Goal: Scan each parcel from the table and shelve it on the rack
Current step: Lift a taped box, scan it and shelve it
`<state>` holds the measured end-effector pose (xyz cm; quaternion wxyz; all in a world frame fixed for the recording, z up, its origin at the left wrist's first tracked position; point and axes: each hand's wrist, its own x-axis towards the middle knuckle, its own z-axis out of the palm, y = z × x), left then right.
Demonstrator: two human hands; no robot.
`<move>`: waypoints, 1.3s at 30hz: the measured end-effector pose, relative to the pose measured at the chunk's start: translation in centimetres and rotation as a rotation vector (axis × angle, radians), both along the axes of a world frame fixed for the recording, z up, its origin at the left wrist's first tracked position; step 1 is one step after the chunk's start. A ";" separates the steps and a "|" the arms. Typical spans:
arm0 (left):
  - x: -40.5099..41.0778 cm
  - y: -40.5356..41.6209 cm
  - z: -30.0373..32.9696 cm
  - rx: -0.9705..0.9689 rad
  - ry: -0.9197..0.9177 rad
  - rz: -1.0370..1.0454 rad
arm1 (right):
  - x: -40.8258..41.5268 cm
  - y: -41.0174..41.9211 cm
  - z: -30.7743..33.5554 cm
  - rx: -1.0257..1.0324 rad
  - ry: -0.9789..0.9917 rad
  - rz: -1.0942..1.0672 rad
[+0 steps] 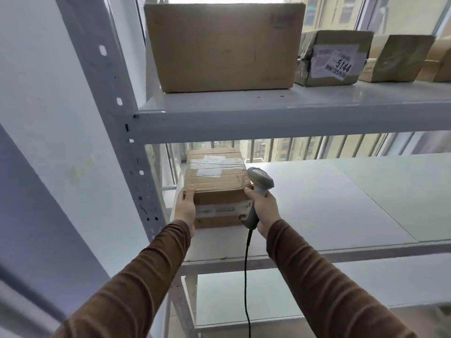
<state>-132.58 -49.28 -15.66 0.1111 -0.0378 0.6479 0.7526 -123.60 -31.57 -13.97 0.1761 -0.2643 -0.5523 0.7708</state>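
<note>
My left hand [186, 209] presses the stiff, light-looking parcel [217, 189] by its left side; right hand [264, 209] grips the scanner [259, 189].

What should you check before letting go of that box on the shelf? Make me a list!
1. Box sits flat on the middle shelf: ok.
2. Box fully behind the shelf's front edge: ok.
3. Left hand against the box's left side, steadying it: ok.
4. Right hand keeps a firm hold on the scanner: ok.
5. Scanner cord hangs free, not snagged on the rack: ok where visible; its lower end is out of view.
6. Box already scanned: cannot tell.
</note>
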 end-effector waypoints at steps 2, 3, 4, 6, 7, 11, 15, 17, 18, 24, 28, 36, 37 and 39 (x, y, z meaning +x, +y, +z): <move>-0.3 0.3 -0.2 0.001 0.001 0.043 | -0.4 -0.4 0.1 0.001 -0.005 -0.029; -0.4 0.4 -0.3 -0.006 0.006 0.056 | -0.5 -0.5 0.2 0.000 -0.002 -0.034; -0.4 0.5 -0.3 -0.014 0.009 0.065 | -0.6 -0.6 0.3 -0.004 0.005 -0.038; -0.5 0.5 -0.2 -0.031 0.014 0.085 | -0.6 -0.8 0.3 -0.005 0.013 -0.042; -0.5 0.5 -0.1 -0.046 0.020 0.100 | -0.4 -0.9 0.4 0.003 0.014 -0.045; 0.3 0.0 1.2 -0.260 0.289 0.231 | 1.0 -0.6 0.9 0.099 -0.002 -0.098; 2.2 1.9 3.7 -0.384 0.735 0.173 | 3.7 0.9 1.7 0.156 -0.021 -0.163; 3.8 4.1 4.8 -0.359 0.807 0.066 | 5.3 1.9 2.1 0.183 -0.008 -0.195; 4.8 5.4 5.2 -0.326 0.818 0.003 | 6.4 2.5 2.4 0.197 0.001 -0.215; 12.0 14.5 5.0 -0.193 0.700 -0.361 | 15.2 7.3 3.5 0.352 0.027 -0.384; 18.5 21.2 4.4 -0.121 0.630 -0.573 | 23.7 11.1 4.0 0.398 -0.007 -0.555; 37.1 33.1 4.0 0.031 0.524 -1.018 | 45.0 16.9 4.9 0.449 -0.105 -1.009; 39.5 34.3 4.0 0.045 0.526 -1.066 | 47.5 17.6 4.9 0.439 -0.108 -1.067; 44.3 36.7 3.8 0.068 0.513 -1.159 | 52.6 18.9 4.9 0.422 -0.106 -1.169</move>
